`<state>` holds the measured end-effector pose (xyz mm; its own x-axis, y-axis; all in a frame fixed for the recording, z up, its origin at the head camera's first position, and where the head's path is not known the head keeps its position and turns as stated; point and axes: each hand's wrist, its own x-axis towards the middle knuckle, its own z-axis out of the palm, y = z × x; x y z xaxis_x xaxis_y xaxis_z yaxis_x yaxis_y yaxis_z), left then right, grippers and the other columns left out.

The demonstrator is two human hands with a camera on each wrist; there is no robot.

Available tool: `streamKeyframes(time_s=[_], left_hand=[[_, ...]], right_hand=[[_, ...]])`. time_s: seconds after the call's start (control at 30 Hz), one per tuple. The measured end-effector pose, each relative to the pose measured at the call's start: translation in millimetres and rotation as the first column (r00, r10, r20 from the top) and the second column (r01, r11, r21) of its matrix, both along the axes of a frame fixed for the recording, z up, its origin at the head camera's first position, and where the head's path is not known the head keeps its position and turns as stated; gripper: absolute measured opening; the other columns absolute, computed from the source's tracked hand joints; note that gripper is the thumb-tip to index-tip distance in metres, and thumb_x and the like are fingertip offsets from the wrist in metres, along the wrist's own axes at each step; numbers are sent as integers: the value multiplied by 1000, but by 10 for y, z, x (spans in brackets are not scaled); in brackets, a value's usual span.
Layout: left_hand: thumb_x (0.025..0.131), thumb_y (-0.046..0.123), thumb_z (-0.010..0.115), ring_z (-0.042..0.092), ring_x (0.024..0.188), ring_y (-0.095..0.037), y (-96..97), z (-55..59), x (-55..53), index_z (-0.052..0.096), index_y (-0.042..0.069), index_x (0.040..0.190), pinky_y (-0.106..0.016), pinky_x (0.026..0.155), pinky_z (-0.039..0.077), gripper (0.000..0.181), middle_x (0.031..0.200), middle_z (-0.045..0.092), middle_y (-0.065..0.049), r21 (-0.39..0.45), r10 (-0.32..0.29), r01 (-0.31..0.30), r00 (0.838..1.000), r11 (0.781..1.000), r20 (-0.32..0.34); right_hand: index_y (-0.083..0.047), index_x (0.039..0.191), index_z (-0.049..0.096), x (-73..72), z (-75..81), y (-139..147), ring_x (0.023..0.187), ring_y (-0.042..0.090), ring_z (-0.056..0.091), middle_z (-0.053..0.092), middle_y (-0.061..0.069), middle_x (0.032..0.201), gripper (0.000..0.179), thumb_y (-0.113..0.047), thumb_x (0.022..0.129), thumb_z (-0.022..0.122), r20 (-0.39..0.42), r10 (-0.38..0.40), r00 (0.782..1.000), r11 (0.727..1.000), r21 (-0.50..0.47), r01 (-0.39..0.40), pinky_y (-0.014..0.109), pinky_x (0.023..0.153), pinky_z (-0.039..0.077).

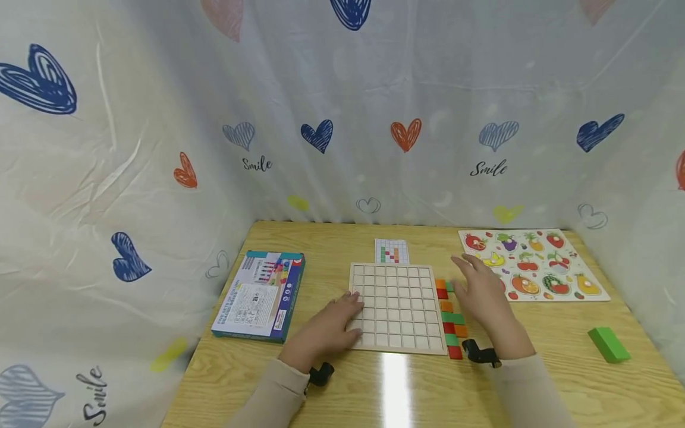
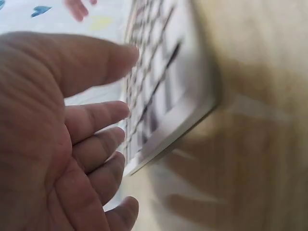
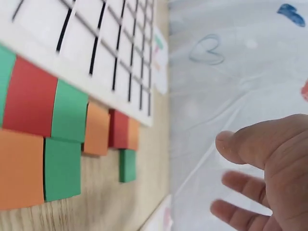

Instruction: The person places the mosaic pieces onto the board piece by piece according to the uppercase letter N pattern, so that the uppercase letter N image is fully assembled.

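Observation:
A white grid board point(image 1: 398, 309) with a pale wooden frame lies flat mid-table. At its left edge my left hand point(image 1: 330, 326) has its fingers spread, their tips on or just over the border; contact is hard to tell. Along the right edge sit several small tiles, such as a red tile point(image 3: 32, 96), a green tile point(image 3: 62, 169) and an orange tile point(image 3: 20, 168). My right hand point(image 1: 484, 300) hovers right of these tiles, fingers extended and holding nothing. Behind the board lies a small card point(image 1: 392, 251) printed with a grid of coloured squares.
A blue and white flat box point(image 1: 259, 296) lies at the left. Toward the back right is a fruit picture board point(image 1: 540, 294), with a green block point(image 1: 609, 345) nearer the table's right edge. A heart-patterned curtain point(image 1: 353, 178) stands behind the table.

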<state>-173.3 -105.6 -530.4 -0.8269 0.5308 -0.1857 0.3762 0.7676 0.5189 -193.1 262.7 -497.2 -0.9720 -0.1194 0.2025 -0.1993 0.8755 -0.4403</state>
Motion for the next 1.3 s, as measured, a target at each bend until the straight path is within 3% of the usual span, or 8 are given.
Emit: streamKeyframes(time_s=[0.13, 0.3, 0.57, 0.87, 1.03, 1.3], left_hand=[[108, 39, 65, 22, 170, -22, 57, -134, 55, 46, 16, 168, -50, 139, 22, 68, 180, 31, 1, -16, -15, 16, 1000, 1000, 15], [106, 37, 71, 25, 169, -25, 109, -196, 79, 49, 14, 166, -52, 138, 25, 68, 178, 35, -1, -36, -6, 5, 1000, 999, -28], [104, 33, 75, 25, 169, -26, 144, -232, 64, 49, 10, 165, -53, 139, 22, 71, 178, 37, -3, 21, 32, -32, 999, 999, -11], [105, 32, 74, 23, 169, -26, 100, -282, 44, 47, 9, 166, -55, 139, 19, 71, 178, 34, -2, 65, 24, -23, 1000, 998, -10], [105, 31, 74, 22, 170, -26, 97, -246, 32, 46, 9, 166, -55, 140, 18, 71, 179, 33, -2, 84, 16, -15, 1000, 996, -9], [105, 30, 73, 21, 170, -27, 90, -255, 64, 45, 8, 166, -56, 140, 16, 71, 179, 33, -3, 106, 14, -15, 1000, 994, 11]], right_hand=[[2, 148, 65, -216, -143, 37, 130, 55, 61, 61, 30, 144, 42, -10, 107, 65, 127, 44, 991, 999, -30, -40, 73, 107, 54], [3, 142, 69, -390, -334, 75, 125, 50, 63, 65, 27, 136, 39, -13, 106, 68, 236, 97, 967, 994, 18, -104, 70, 108, 53], [-4, 125, 78, -494, -448, 119, 117, 43, 64, 69, 20, 123, 25, -15, 103, 73, 233, 96, 968, 994, 35, -107, 67, 107, 53], [-5, 120, 77, -524, -446, 113, 120, 46, 61, 69, 21, 126, 19, -15, 103, 73, 236, 76, 969, 995, 49, -90, 68, 109, 51], [-5, 117, 74, -554, -414, 113, 114, 42, 61, 69, 20, 121, 17, -14, 103, 74, 237, 61, 970, 996, 56, -76, 65, 104, 53], [-11, 108, 71, -469, -447, 41, 92, 30, 60, 72, 9, 104, 9, -15, 102, 77, 254, 0, 967, 999, -43, 11, 47, 84, 55]])
